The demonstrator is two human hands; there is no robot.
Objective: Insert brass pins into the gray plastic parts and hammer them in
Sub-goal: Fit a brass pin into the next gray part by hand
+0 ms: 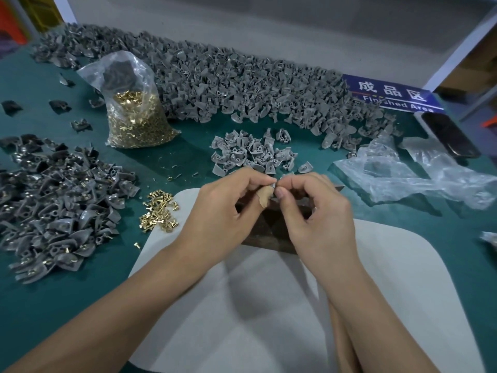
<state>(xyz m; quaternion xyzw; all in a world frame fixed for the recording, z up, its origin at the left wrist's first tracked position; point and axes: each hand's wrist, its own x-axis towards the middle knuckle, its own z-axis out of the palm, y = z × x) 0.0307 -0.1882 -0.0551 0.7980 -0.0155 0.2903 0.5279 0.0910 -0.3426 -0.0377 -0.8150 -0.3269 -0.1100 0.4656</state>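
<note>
Both hands meet fingertip to fingertip over a dark block (271, 227) on a white pad (390, 278): left hand (228, 211) and right hand (317, 214) pinch one small gray part (274, 184) between them, its axis too hidden to tell. Loose brass pins (158, 215) lie left of the pad on the green table (457, 211). Farther back sit a small heap of gray parts (252, 152), a bag of pins (137, 117), a long gray pile (242, 84) and a blue sign (392, 94).
</note>
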